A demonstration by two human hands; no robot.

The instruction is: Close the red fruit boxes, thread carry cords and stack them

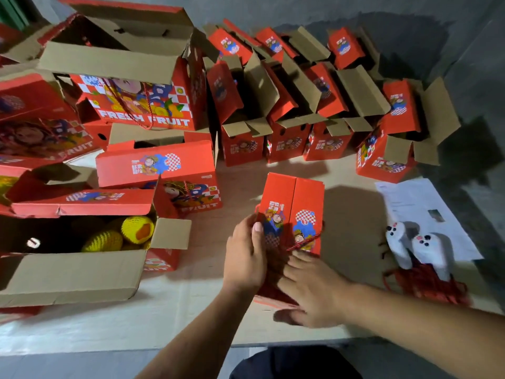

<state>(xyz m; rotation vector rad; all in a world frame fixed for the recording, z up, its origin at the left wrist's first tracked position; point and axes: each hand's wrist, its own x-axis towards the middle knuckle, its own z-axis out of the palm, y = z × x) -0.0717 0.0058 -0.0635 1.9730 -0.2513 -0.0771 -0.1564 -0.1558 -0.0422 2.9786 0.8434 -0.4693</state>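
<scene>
A pale tabletop (pixel 207 305) carries nearly everything here, and most of it is crowded with red printed cardboard. At the left edge lies a large open brown-flapped carton (pixel 68 274) holding yellow foam-netted fruit (pixel 136 229), and behind it stands a big red "FRESH FRUIT" box (pixel 142 105) with its top flaps up and a red cord hanging down its front. Along the far side a row of smaller red fruit boxes with open flaps (pixel 295 110) runs to the right, packed side by side and blocking the back of the table. Between the carton and that row sits a mid-sized red box with a flap folded over (pixel 155 166). To the right lie white paper sheets (pixel 420 212), and on their near corner rest two white toy-like figures with black dots (pixel 415 247), standing over a heap of red twisted carry cords (pixel 426 285). In the middle, near the person, stands the closed red fruit box (pixel 292 212), its two top flaps meeting in a seam. The left hand (pixel 246 255) grips its left edge, thumb laid over the top and fingers curled round the side. The right hand (pixel 311 288) lies flat with fingers spread on the box's near part, touching a single red cord (pixel 306 242) that crosses the lid; motion blur hides whether it pinches the cord.
</scene>
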